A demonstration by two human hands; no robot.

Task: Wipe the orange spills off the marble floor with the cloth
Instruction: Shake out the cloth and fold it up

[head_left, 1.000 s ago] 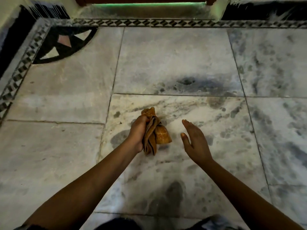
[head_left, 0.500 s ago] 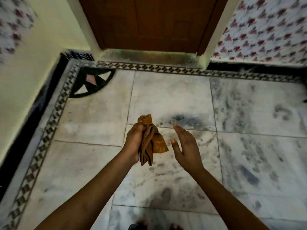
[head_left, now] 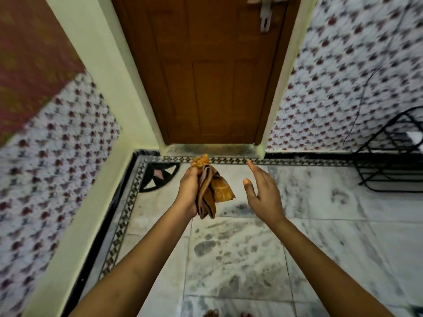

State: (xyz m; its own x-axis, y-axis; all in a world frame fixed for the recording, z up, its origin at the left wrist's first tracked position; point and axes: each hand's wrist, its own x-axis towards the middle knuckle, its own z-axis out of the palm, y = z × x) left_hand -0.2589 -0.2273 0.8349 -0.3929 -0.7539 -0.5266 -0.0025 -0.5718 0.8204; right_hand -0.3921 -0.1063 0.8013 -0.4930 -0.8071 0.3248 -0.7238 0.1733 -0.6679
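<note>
The orange-brown cloth [head_left: 212, 191] sits at the centre of the frame, bunched and lifted clear of the floor, one crumpled end poking up above the fist and the folded rest drooping below it. The left hand [head_left: 188, 192] has it clenched tight, fingers curled round the bundle. Just to the right, apart from the cloth, the right hand [head_left: 263, 193] is held released, palm turned toward the cloth, fingers straight and pointing up the frame, gripping nothing. Both bare forearms run in from the bottom edge.

Beneath them lies the marble floor [head_left: 240, 255], white slabs with grey veining and dark smudges; whether any orange remains on it, I cannot tell. A chequered border strip [head_left: 123, 216] runs down the floor's left edge and across its top, with a black fan-shaped inlay [head_left: 160, 177] in the corner at centre left. Above, at top centre, stands a brown wooden door [head_left: 210, 72] with a metal handle [head_left: 265, 12]. Patterned tile walls [head_left: 343, 76] flank it, and a black wire rack [head_left: 393, 152] stands at the right edge.
</note>
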